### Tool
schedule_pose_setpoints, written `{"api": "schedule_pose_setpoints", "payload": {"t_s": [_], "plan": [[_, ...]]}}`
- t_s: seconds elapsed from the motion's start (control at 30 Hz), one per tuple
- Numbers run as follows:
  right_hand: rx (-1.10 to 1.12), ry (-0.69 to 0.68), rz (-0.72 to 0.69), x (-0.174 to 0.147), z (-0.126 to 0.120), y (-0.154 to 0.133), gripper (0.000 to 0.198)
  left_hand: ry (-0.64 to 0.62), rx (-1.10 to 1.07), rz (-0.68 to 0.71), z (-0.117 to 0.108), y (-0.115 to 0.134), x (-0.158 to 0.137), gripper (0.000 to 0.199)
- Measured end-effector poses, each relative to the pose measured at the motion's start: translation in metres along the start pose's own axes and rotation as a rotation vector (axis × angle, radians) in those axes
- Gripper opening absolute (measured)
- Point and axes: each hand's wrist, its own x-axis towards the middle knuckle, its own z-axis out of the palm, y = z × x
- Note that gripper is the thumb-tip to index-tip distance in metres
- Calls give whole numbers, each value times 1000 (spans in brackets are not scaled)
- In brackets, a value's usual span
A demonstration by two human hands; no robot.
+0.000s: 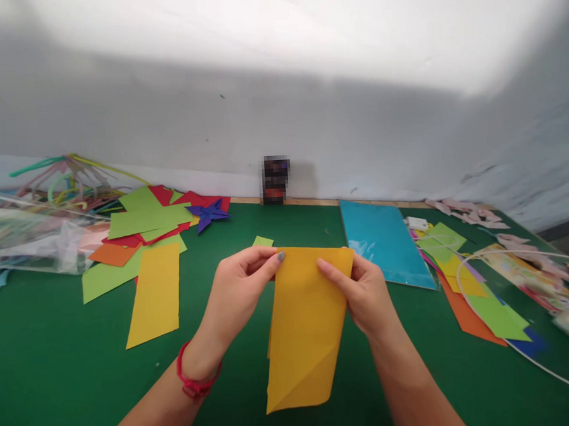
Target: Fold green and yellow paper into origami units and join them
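Note:
A folded sheet of yellow paper [305,320] hangs between my two hands above the green table. My left hand [245,285] pinches its upper left corner between thumb and fingers. At the upper right corner my right hand [367,291] grips it, thumb on the front face and fingers hidden behind. A slanting crease crosses the lower part of the paper, and a second layer shows behind its left edge. A small piece of green paper [263,241] lies just beyond my left hand. To the left rests another yellow sheet [156,296], flat on the table.
On the left are green sheets [146,221], a dark blue paper star [210,215], a clear plastic bag [52,241] and pipe cleaners [67,167]. A blue pack [381,236], paper scraps [489,304] and a white cable [464,286] lie right. A wall [188,116] stands behind.

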Motion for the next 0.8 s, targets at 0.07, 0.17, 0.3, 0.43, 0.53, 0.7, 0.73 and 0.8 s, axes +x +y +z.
{"api": "schedule_pose_setpoints", "payload": {"t_s": [0.07,0.17,0.3,0.43,0.53,0.7,0.73,0.8], "plan": [[6,4,-5,1,-1,1,30,3,15,7,0,0,0,23],[18,10,-6,1,-1,2,30,-11,7,5,0,0,1,24],[2,16,-5,1,-1,1,31,-24,-14,-7,0,-1,1,25],[-16,20,-9,1,-1,1,32,-30,-23,-8,0,-2,2,24],[-19,22,-17,1,-1,2,33,-25,-18,-3,0,-2,1,25],[-23,33,-33,1,-1,3,32,-36,-8,3,0,-2,1,26],[-26,36,-34,1,-1,3,32,-39,-9,3,0,-2,2,26],[-33,40,-35,2,-1,3,32,-38,-10,0,0,-2,2,26]]}}
